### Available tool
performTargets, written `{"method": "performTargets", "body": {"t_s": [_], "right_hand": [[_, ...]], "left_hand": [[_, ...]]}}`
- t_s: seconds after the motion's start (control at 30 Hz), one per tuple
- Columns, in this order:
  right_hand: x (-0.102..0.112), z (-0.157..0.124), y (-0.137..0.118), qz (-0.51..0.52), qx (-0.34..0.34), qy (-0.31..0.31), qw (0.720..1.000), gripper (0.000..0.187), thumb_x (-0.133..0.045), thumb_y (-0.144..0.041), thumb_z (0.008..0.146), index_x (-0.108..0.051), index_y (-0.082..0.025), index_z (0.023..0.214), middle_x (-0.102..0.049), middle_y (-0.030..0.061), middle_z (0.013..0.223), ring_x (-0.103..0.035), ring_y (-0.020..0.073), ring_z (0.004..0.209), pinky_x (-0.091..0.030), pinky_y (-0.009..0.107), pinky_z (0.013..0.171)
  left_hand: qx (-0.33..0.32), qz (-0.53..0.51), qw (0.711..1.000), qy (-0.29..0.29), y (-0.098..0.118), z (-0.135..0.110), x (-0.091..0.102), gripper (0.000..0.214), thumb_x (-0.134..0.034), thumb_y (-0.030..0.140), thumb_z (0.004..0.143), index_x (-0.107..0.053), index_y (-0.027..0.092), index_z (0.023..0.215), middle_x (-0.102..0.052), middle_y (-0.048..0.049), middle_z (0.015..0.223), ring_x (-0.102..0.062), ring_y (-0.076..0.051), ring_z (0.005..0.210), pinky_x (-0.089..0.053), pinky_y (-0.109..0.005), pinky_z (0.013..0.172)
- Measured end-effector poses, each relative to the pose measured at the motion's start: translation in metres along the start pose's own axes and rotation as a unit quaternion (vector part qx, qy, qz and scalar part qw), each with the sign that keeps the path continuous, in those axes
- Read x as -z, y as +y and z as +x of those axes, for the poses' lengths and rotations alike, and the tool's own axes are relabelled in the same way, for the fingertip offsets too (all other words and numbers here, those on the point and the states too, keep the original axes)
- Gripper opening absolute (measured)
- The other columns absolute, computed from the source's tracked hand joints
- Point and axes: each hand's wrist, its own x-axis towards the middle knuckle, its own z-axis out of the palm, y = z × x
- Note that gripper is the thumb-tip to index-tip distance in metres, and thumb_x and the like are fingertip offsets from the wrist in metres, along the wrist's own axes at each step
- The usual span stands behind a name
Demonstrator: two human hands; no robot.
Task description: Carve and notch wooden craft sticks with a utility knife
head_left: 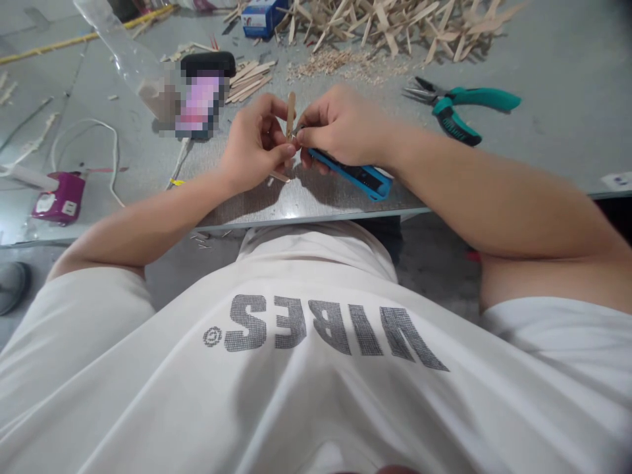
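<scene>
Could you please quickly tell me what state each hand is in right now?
Left hand: closed, holding a thin wooden stick.
Right hand: closed around a blue-handled tool.

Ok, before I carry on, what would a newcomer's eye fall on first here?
Probably the white shirt with large dark lettering, filling the picture's lower half. Then the hands at the table's near edge: the left hand holds a flat wooden stick, the right hand a blue tool. Beyond them, a heap of thin wooden pieces sprawls at the top, with green-handled pliers lying to the right.
</scene>
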Motion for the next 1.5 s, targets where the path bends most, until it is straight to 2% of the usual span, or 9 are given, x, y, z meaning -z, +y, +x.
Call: {"method": "performTargets", "body": {"t_s": [0.17,0.37,0.6,0.73,0.87,1.07,1.17,1.33,1.5], "right_hand": [[0.003,0.001,0.001,0.023,-0.023,-0.013,0.999,0.018,-0.072,-0.029,0.093,-0.072,-0.026,0.076,-0.075,0.0006,0.068,-0.061,0.0106,0.049,-0.046,0.022,0.048],[0.003,0.004,0.001,0.064,0.001,-0.025,0.998,0.021,-0.068,-0.017,0.096,-0.071,-0.021,0.076,-0.072,0.0,0.065,-0.058,0.0097,0.045,-0.046,0.02,0.045],[0.002,0.0,-0.001,0.093,-0.041,-0.002,0.995,0.024,-0.075,-0.034,0.1,-0.069,-0.023,0.08,-0.074,0.002,0.068,-0.068,0.0112,0.054,-0.049,0.023,0.055],[0.005,-0.002,-0.006,0.145,0.003,0.038,0.989,0.028,-0.063,-0.019,0.107,-0.07,-0.022,0.081,-0.072,-0.0004,0.063,-0.059,0.0108,0.043,-0.044,0.022,0.044],[0.008,0.001,-0.003,0.116,0.029,0.025,0.993,0.036,-0.055,-0.001,0.108,-0.069,-0.017,0.079,-0.069,-0.0013,0.059,-0.057,0.0115,0.039,-0.044,0.022,0.037],[0.008,0.005,0.001,0.027,0.003,-0.023,0.999,0.035,-0.06,0.0,0.107,-0.07,-0.017,0.078,-0.071,-0.0019,0.062,-0.063,0.0087,0.043,-0.045,0.015,0.041],[0.007,0.004,-0.003,0.031,-0.009,-0.016,0.999,0.038,-0.058,0.005,0.104,-0.069,-0.017,0.075,-0.069,-0.0019,0.058,-0.058,0.0097,0.038,-0.043,0.017,0.037],[0.003,0.005,0.0,0.027,-0.018,-0.014,0.999,0.033,-0.062,-0.003,0.101,-0.071,-0.019,0.073,-0.068,-0.0001,0.06,-0.063,0.0105,0.043,-0.045,0.017,0.039],[0.001,0.007,0.005,0.061,0.014,0.031,0.998,0.028,-0.064,-0.011,0.099,-0.068,-0.021,0.073,-0.066,-0.0007,0.058,-0.056,0.0102,0.039,-0.043,0.02,0.038]], "left_hand": [[0.002,0.001,1.0,-0.014,-0.001,0.004,0.002,0.058,-0.097,0.056,0.068,-0.061,0.04,0.111,-0.072,0.0077,0.07,-0.066,-0.022,0.055,-0.056,-0.045,0.052],[0.033,0.039,0.999,-0.018,0.023,-0.003,0.003,0.057,-0.093,0.068,0.076,-0.063,0.04,0.116,-0.074,0.0065,0.07,-0.079,-0.027,0.075,-0.062,-0.049,0.064],[-0.014,0.013,1.0,-0.018,0.01,-0.001,0.006,0.055,-0.092,0.066,0.08,-0.061,0.039,0.117,-0.077,0.0067,0.074,-0.074,-0.024,0.064,-0.061,-0.047,0.056],[-0.016,0.01,1.0,-0.019,-0.001,0.002,0.004,0.06,-0.098,0.062,0.077,-0.063,0.039,0.119,-0.075,0.0063,0.074,-0.072,-0.024,0.062,-0.062,-0.048,0.055],[0.007,-0.002,1.0,0.011,0.012,-0.002,0.001,0.054,-0.099,0.058,0.076,-0.065,0.038,0.113,-0.074,0.0071,0.072,-0.072,-0.022,0.058,-0.063,-0.045,0.053],[0.023,0.044,0.999,-0.017,0.034,-0.009,0.003,0.045,-0.093,0.062,0.085,-0.067,0.038,0.113,-0.078,0.006,0.075,-0.081,-0.024,0.07,-0.069,-0.044,0.061],[0.016,0.034,0.999,-0.013,0.027,-0.008,0.002,0.047,-0.096,0.057,0.083,-0.068,0.037,0.115,-0.079,0.0062,0.076,-0.078,-0.022,0.065,-0.068,-0.042,0.059],[0.005,0.017,1.0,0.009,0.014,-0.005,-0.001,0.05,-0.098,0.054,0.078,-0.069,0.034,0.114,-0.075,0.0066,0.069,-0.068,-0.019,0.054,-0.061,-0.038,0.049],[0.008,0.009,1.0,-0.014,0.007,-0.002,0.0,0.048,-0.097,0.05,0.081,-0.067,0.034,0.116,-0.075,0.007,0.069,-0.069,-0.019,0.055,-0.062,-0.038,0.049]]}}
